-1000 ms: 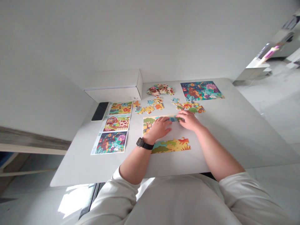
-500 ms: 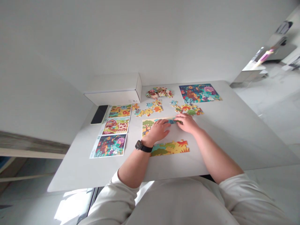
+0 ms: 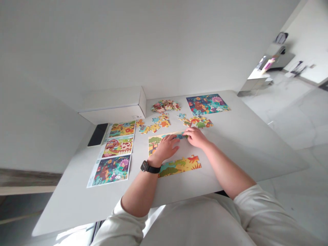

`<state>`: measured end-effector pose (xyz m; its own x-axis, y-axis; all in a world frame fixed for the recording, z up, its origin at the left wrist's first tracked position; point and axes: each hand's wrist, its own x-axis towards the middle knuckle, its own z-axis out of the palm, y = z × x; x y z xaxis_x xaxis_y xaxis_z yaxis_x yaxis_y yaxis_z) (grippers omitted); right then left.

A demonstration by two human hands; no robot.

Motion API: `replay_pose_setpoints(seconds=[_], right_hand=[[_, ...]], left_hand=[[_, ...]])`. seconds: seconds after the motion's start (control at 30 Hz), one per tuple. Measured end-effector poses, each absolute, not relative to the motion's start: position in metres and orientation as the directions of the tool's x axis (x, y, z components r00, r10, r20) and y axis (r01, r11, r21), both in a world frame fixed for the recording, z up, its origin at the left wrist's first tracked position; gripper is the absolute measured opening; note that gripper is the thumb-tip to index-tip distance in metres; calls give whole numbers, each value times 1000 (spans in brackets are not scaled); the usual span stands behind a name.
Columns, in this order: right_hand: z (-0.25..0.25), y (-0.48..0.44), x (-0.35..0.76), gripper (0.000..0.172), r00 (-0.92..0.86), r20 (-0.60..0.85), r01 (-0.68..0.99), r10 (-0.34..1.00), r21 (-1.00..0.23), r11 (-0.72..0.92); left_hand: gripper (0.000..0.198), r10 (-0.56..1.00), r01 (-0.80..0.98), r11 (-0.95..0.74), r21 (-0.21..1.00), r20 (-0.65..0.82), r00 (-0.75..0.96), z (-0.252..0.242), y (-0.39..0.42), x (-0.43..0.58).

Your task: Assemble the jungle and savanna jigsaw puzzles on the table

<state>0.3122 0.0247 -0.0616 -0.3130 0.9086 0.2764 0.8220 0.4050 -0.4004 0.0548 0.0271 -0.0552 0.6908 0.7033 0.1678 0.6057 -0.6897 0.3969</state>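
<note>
Blue-green jigsaw piece [image 3: 179,136] | right hand [image 3: 196,137] curled against it, grip unclear | left hand [image 3: 166,147] open, flat

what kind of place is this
Probably a bright indoor room, maybe a home or play space, though that's hard to be sure of: a white table holds children's jigsaw puzzle pieces and picture sheets, above a pale marble-look floor.

Bright, soft daylight leaves only faint shadows on the white rectangular tabletop [image 3: 246,150]; glare sheens across the pale glossy floor [image 3: 289,102], and wide-angle distortion bends the frame's edges.
</note>
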Motion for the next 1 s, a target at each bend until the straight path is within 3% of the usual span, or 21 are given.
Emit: replay_pose_setpoints(seconds=[0.37, 0.53, 0.7, 0.83, 0.9, 1.0], right_hand=[[-61, 27, 313, 43, -275, 258, 833, 926, -416, 364], [-66, 28, 313, 42, -265, 264, 830, 927, -427, 359], [-67, 30, 313, 42, -247, 274, 812, 929, -464, 353], [-65, 30, 313, 42, -215, 287, 802, 934, -493, 336], [-64, 30, 313, 40, -183, 293, 809, 938, -498, 313], [-63, 30, 313, 37, -141, 290, 820, 947, -502, 276]], left_hand=[[38, 693, 599, -706, 378, 194, 694, -58, 29, 54], [33, 716, 560, -690, 458, 319, 621, -36, 30, 51], [27, 796, 520, -606, 602, 453, 402, 1, 33, 28], [31, 866, 576, -499, 647, 373, 332, 8, 37, -8], [33, 901, 622, -433, 652, 294, 320, -2, 39, -27], [35, 934, 645, -354, 677, 295, 203, -26, 40, -48]])
